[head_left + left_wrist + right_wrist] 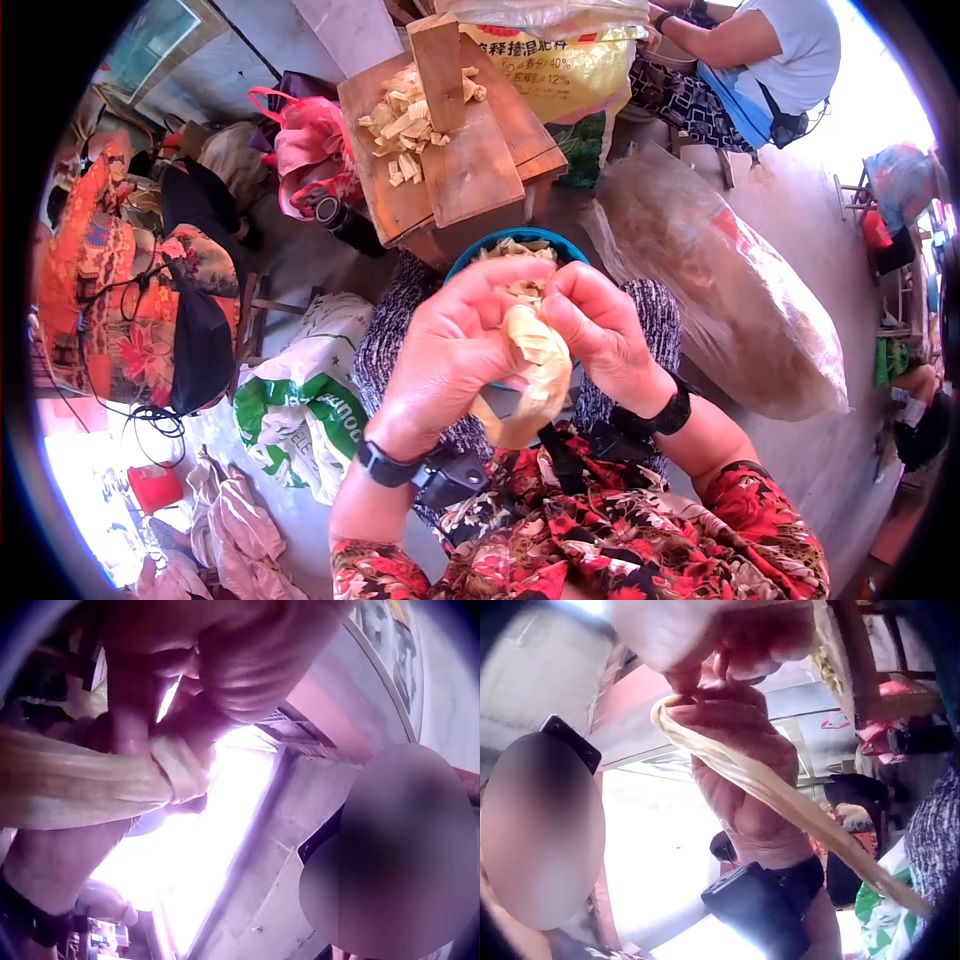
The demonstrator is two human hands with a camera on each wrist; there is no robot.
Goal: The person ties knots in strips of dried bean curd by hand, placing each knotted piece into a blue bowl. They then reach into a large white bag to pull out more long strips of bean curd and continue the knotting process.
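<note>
Both hands meet over the lap in the head view. My left hand [452,345] holds a long, flat, pale-yellow strip [541,375], its fingers curled around the upper part. The strip's lower end curves down toward the lap. My right hand [603,330] pinches the strip's top end between thumb and finger. In the right wrist view the strip [742,776] trails down past the left wrist. Close by the fingers, the left wrist view shows a fold in the strip [82,780]. Just beyond the hands is a blue basin [488,240] with similar pale pieces, partly hidden.
A wooden stool [380,195] ahead bears a pile of short pale pieces [410,112] and wooden boards [470,175]. To the right lies a big translucent plastic sack [720,290]. A green-and-white bag [300,400] lies left. Another person [790,50] sits at upper right.
</note>
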